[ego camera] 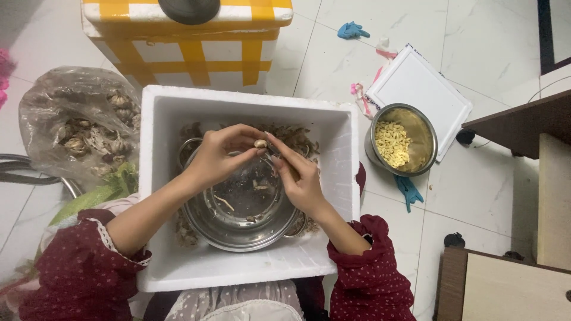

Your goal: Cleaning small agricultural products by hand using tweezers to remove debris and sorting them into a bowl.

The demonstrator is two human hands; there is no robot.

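White rectangular foam box (163,178), open top, centre of frame on the tiled floor. Behind it, touching its far wall, a second white foam box wrapped in crossed yellow tape strips (196,56), lid on. Left of the open box, a crumpled clear plastic bag (65,113) of brownish bulbs. Right, a flat white square foam lid (416,77) lying on the floor, tilted diagonally. No labels, signs or screens seen
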